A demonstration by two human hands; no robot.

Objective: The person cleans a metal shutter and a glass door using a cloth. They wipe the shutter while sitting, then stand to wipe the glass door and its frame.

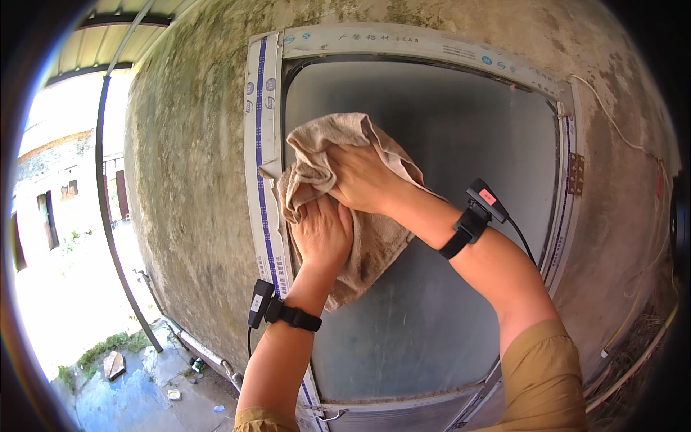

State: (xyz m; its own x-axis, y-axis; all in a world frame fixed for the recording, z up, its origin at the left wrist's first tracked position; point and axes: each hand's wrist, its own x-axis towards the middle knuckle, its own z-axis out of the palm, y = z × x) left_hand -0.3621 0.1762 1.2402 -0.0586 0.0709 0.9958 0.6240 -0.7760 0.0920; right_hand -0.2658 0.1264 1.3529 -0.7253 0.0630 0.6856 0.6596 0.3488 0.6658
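Observation:
A brown terry towel (372, 259) is bunched against the smooth grey panel (421, 335) of a framed door. My right hand (359, 175) lies over the upper part of the towel, its fingertips tucked behind a fold. Just below it and to the left, my left hand (323, 229) has hold of the towel near the panel's left edge, its fingers partly under the cloth. The two hands touch or nearly touch. Loose towel hangs beneath them down the panel. Each wrist wears a black strap with a small cabled device.
Film with printed writing covers the door frame (426, 46). A hinge (576, 174) sits on its right side, near a hanging cable (604, 110). Weathered wall (186, 178) surrounds the frame. At left are a metal post (102, 178), a pipe (197, 345) and a stone block (114, 365).

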